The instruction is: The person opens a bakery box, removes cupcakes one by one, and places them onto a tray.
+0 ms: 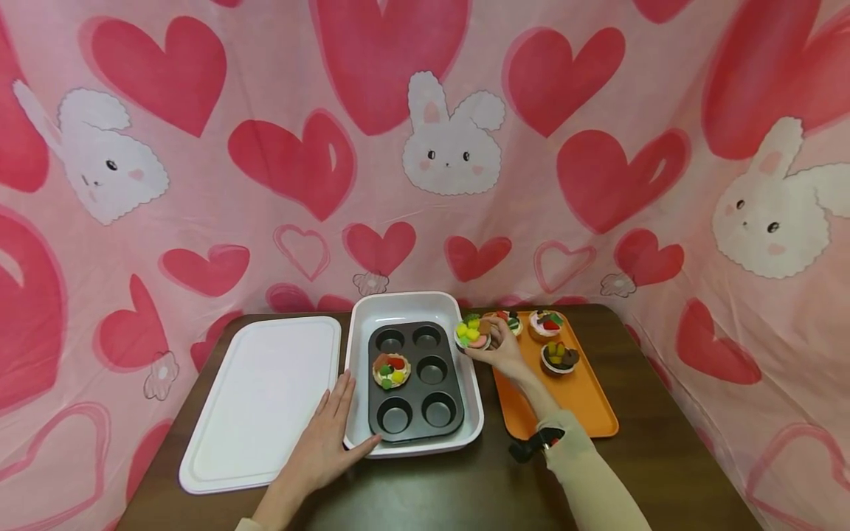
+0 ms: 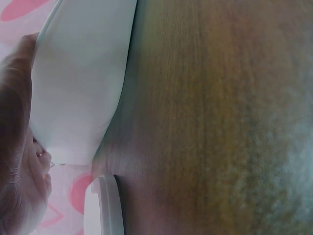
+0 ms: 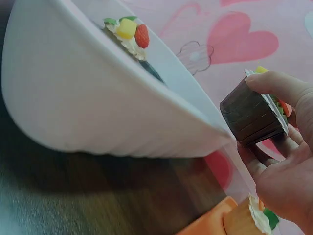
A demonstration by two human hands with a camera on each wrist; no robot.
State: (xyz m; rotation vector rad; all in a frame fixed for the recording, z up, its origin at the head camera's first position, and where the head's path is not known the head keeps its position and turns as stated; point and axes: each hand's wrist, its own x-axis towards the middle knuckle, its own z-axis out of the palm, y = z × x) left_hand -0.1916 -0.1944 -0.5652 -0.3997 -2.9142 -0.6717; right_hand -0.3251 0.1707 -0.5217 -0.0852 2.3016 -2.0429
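Observation:
My right hand (image 1: 502, 352) grips a cupcake (image 1: 473, 334) with yellow, green and pink toppings at the right rim of the white basin (image 1: 473, 383). In the right wrist view this cupcake's dark brown wrapper (image 3: 252, 110) shows between thumb and fingers. My left hand (image 1: 325, 435) rests with straight, spread fingers on the basin's left rim, thumb at the front corner. Inside the basin lies a dark muffin pan (image 1: 415, 387). Another cupcake (image 1: 392, 371), topped with red, green and yellow pieces, sits in the pan's middle left cup.
An orange tray (image 1: 591, 405) to the right carries several cupcakes, among them a chocolate-topped one (image 1: 559, 358) and one with a strawberry piece (image 1: 546, 324). A white lid-like board (image 1: 265, 402) lies left of the basin. Patterned pink cloth (image 1: 292, 88) hangs behind the brown table (image 1: 425, 494).

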